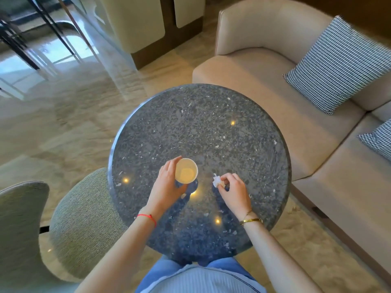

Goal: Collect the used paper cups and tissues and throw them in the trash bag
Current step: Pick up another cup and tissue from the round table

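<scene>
A white paper cup (186, 170) stands upright near the front of the round dark speckled table (198, 127). My left hand (167, 185) wraps around the cup's left side, thumb and fingers curled on its wall. Just to the right, a small crumpled white tissue (217, 182) is pinched between the fingertips of my right hand (234, 191), low over the tabletop. No trash bag shows in this view.
A beige sofa (275, 66) with two houndstooth cushions (338, 66) curves around the table's right and far side. A green upholstered chair (82, 220) stands at the front left. Glossy marble floor and dark chair legs lie to the far left.
</scene>
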A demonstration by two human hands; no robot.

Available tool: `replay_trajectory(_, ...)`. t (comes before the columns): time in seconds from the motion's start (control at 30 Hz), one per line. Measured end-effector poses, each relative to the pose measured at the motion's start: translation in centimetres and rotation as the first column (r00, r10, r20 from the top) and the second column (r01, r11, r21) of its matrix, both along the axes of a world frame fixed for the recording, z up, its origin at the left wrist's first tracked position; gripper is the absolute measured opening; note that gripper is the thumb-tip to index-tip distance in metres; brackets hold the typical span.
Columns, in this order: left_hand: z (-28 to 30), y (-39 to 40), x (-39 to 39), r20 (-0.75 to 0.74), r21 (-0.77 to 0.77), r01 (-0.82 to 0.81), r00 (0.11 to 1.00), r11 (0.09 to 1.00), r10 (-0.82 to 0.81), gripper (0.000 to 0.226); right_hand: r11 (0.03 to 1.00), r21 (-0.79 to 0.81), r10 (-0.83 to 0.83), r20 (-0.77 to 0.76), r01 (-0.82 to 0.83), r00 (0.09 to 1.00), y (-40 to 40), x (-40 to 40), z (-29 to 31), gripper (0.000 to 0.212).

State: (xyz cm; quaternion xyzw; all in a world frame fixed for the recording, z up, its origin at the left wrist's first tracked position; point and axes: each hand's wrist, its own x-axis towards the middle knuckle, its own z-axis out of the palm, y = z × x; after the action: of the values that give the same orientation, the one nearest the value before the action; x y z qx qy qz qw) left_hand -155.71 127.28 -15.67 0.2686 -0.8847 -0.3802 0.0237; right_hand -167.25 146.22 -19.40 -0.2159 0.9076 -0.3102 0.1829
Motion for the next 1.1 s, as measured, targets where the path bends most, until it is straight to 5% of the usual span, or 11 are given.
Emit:
replay_trajectory(0.73, 6.8, 3.4, 21.4, -0.252, -0.133, -0.391, 0.902, 0.911, 0.35, 0.085, 0.915, -0.106, 0.368, -0.174, -0.389, 0.913, -0.6, 11.2, 7.4, 0.009)
replay_trajectory(0.93, 6.8, 9.2, 25.8, -0.281, -0.118, -0.611, 0.777, 0.783, 0.564, 0.084, 0.789, -0.09, 0.583, -0.208, -0.608, 0.786, -0.5, 12.7, 8.1, 0.009)
replay_trajectory(1.1, 6.2, 16.3, 30.2, -0.308, -0.041, -0.798, 0.583, 0.602, 0.752, 0.085, 0.611, -0.066, 0.758, -0.239, -0.789, 0.607, 0.6, 15.5, 8.3, 0.008)
